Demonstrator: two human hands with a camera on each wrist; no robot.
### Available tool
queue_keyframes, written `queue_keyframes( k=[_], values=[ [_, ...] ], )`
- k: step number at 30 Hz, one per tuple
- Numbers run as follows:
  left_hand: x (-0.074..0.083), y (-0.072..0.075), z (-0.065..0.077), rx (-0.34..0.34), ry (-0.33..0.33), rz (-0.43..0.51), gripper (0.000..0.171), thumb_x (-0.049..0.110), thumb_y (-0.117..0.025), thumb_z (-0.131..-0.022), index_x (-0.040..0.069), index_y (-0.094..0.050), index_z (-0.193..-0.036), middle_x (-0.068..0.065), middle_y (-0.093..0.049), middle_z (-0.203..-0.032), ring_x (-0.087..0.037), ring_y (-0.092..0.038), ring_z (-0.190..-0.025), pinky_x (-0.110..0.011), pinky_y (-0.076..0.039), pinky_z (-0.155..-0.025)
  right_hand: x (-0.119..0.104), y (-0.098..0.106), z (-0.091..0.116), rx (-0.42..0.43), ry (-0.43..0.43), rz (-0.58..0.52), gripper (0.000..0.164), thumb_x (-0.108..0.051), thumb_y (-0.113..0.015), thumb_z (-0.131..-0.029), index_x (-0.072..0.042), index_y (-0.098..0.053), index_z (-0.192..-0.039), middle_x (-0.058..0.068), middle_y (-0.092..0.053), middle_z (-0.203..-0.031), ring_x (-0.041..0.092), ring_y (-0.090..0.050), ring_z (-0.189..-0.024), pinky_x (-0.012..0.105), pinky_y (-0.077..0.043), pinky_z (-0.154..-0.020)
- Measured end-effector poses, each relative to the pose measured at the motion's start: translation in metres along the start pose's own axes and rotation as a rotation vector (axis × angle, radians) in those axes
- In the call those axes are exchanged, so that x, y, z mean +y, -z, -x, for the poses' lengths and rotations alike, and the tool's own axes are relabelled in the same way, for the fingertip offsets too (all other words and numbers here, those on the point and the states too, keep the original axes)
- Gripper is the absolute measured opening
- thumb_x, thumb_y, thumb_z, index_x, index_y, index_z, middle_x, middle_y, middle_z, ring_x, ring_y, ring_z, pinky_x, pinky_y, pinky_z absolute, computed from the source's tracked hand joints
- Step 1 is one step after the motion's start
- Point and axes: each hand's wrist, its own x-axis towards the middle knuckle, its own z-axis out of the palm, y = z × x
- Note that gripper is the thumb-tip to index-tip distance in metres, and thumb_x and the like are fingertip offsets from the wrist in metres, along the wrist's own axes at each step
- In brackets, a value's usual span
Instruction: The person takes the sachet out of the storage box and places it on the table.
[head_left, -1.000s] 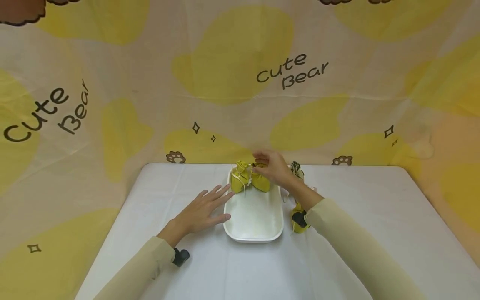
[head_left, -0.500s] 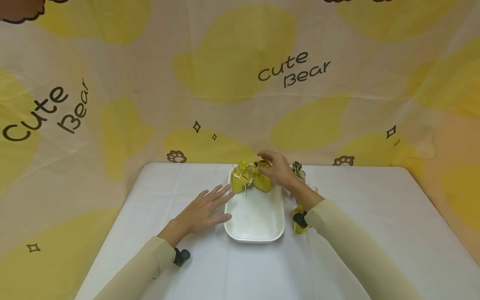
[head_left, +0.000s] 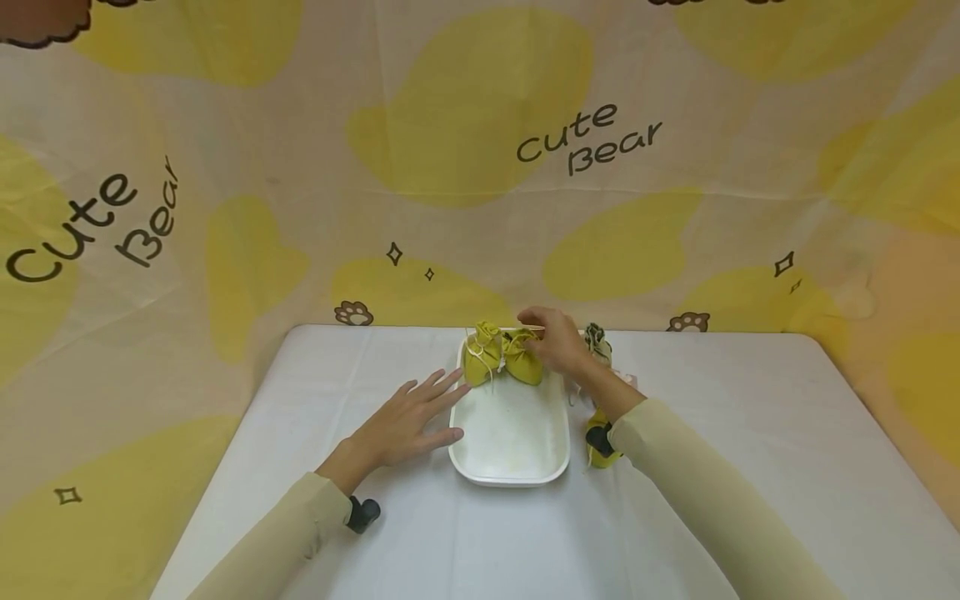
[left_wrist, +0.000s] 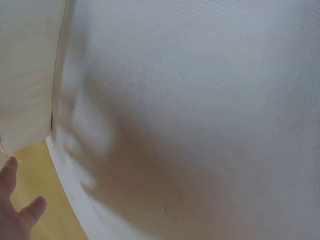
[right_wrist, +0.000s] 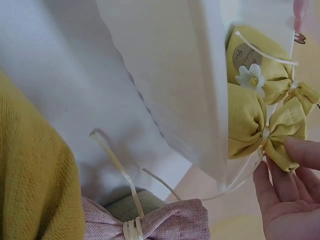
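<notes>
A white tray (head_left: pixel 510 442) stands on the table, with two yellow drawstring pouches at its far end. My right hand (head_left: pixel 562 343) is at the right-hand yellow pouch (head_left: pixel 522 367). In the right wrist view, the thumb and fingers pinch the ruffled top of this yellow pouch (right_wrist: pixel 246 120). Beside it sits the left-hand yellow pouch (head_left: pixel 480 362), its pale cord hanging down. That pouch (right_wrist: pixel 265 52) bears a round label; a white flower lies between the two. My left hand (head_left: pixel 405 425) has its fingers spread at the tray's left rim, fingertips touching or just over it.
Right of the tray, partly under my right forearm, are a green pouch (head_left: pixel 597 343), a pink pouch (right_wrist: pixel 172 220) and another yellow pouch (head_left: pixel 602 454). A patterned cloth (head_left: pixel 465 167) hangs behind the white-covered table (head_left: pixel 712 400).
My right hand has shifted slightly right, and its raised fingers have come down closer to the pouch's top. The left hand keeps its place at the tray.
</notes>
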Motion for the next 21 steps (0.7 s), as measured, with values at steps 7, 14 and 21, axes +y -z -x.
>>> queue_keyframes(
  k=[7,14,21],
  values=[
    [0.0016,0.0012,0.0011,-0.012,0.013,0.003,0.072,0.066,-0.040,-0.098,0.029,-0.027,-0.159,0.005,-0.015,-0.166,-0.028,-0.019,-0.151,-0.059,-0.024,-0.115,0.0001,-0.0002,0.0009,0.022,0.011,-0.023,0.041,0.012,-0.058,-0.092,0.006,-0.057,-0.132,0.021,-0.067,-0.123,0.035,-0.064,-0.115,0.038,-0.057,-0.087],
    [0.0025,0.0014,0.0013,-0.017,0.016,0.001,0.073,0.066,-0.040,-0.098,0.030,-0.026,-0.159,0.005,-0.015,-0.166,-0.028,-0.019,-0.151,-0.059,-0.024,-0.116,-0.0014,0.0008,0.0036,0.042,0.020,-0.043,0.034,0.011,-0.059,-0.092,0.004,-0.063,-0.125,0.020,-0.072,-0.112,0.032,-0.069,-0.105,0.028,-0.056,-0.073],
    [0.0022,0.0003,0.0010,-0.016,0.024,0.000,0.073,0.067,-0.039,-0.098,0.030,-0.027,-0.159,0.006,-0.014,-0.166,-0.027,-0.018,-0.151,-0.059,-0.023,-0.116,-0.0052,0.0055,0.0087,0.032,0.056,-0.062,0.031,0.012,-0.059,-0.091,0.009,-0.063,-0.122,0.022,-0.073,-0.104,0.033,-0.071,-0.098,0.020,-0.047,-0.060]
  ],
)
